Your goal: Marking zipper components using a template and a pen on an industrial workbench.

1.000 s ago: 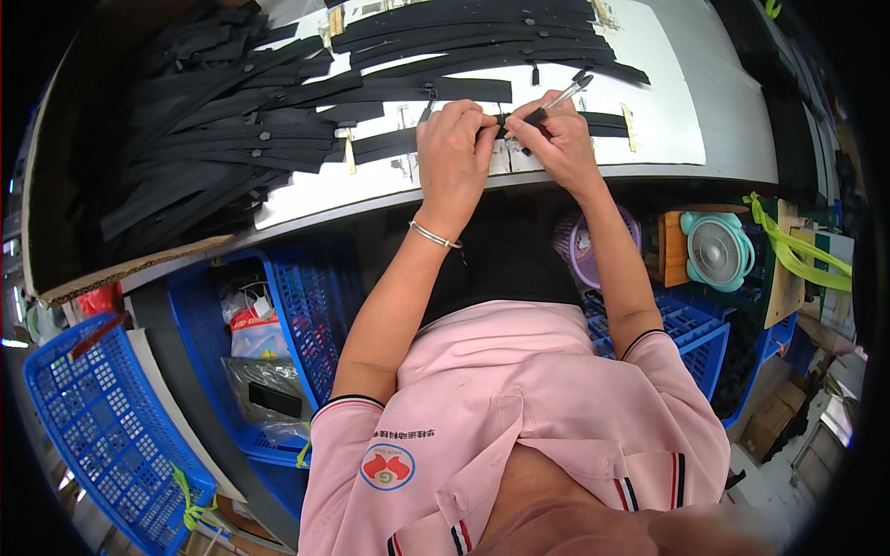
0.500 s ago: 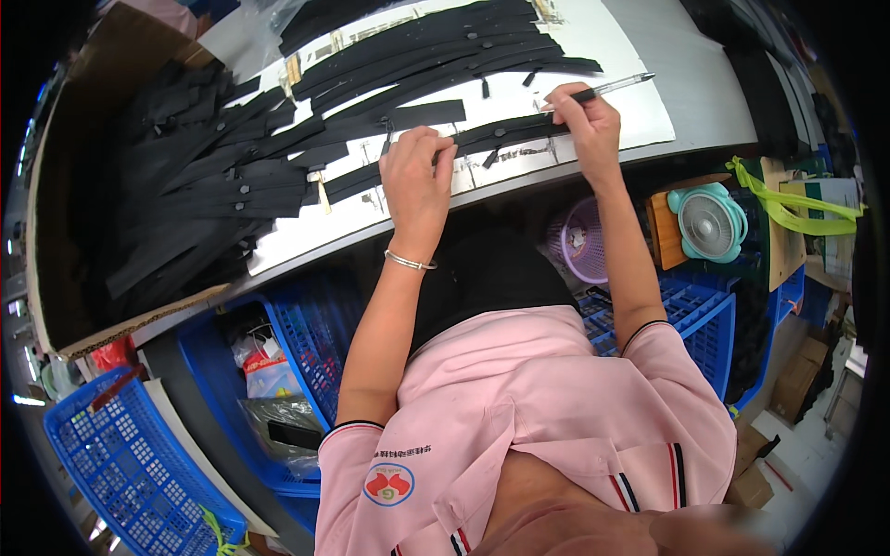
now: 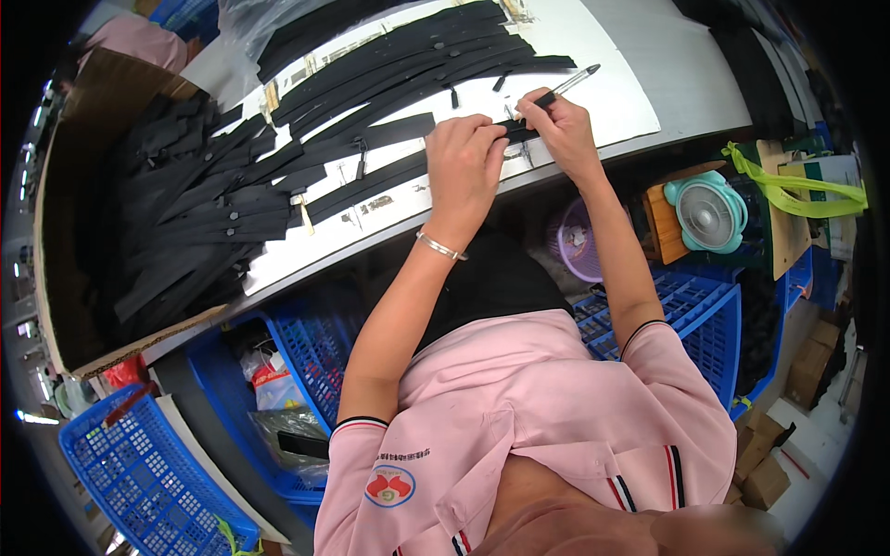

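Observation:
A long black zipper (image 3: pixel 375 183) lies along the near edge of a white board (image 3: pixel 607 97) on the table. My left hand (image 3: pixel 462 171) is closed over this zipper, fingers bent down and thumb against them, just left of my right hand (image 3: pixel 564 134). A clear pen with a black grip (image 3: pixel 579 81) is pinched in my right hand, its tip end low at the zipper's right part; the tip itself is hidden by fingers. Farther up the board, several black zippers (image 3: pixel 399 69) lie side by side, pulls showing. More zippers (image 3: pixel 185 185) spill out of a cardboard box.
The cardboard box (image 3: pixel 57 232) stands at the left of the table. Under the table edge are a turquoise fan (image 3: pixel 710 215), a purple basket (image 3: pixel 577 243) and a blue crate (image 3: pixel 700 310). A blue basket (image 3: pixel 153 473) sits lower left. Another person's pink clothing (image 3: pixel 139 42) shows far left.
My left hand has slid right along the zipper, close to my right hand. The right hand keeps the pen at the zipper's right part. The whole view has shifted slightly.

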Motion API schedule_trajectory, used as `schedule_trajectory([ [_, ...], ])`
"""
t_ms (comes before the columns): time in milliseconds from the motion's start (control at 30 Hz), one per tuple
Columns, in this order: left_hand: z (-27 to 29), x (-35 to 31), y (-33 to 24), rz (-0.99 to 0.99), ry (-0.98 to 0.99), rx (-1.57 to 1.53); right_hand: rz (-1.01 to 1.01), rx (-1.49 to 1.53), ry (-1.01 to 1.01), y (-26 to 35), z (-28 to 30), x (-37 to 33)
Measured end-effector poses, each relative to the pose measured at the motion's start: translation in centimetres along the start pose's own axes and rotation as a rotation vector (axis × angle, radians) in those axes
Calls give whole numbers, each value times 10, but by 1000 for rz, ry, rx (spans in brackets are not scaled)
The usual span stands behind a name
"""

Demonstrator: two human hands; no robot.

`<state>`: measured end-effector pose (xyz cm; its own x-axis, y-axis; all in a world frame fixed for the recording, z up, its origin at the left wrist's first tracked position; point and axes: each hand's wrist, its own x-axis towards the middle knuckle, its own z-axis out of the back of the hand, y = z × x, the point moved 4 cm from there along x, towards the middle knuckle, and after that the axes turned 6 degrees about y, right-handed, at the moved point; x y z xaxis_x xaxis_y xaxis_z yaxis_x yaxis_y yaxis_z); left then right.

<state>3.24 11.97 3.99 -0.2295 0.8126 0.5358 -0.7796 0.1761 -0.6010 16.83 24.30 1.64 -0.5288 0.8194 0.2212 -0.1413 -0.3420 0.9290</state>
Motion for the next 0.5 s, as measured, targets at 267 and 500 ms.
schedule_trajectory([
  [267, -23, 1, 5, 25, 64, 25, 57, -125, 11, 4, 0, 0],
  [500, -22, 1, 4, 24, 65, 22, 53, -125, 2, 5, 1, -2],
])
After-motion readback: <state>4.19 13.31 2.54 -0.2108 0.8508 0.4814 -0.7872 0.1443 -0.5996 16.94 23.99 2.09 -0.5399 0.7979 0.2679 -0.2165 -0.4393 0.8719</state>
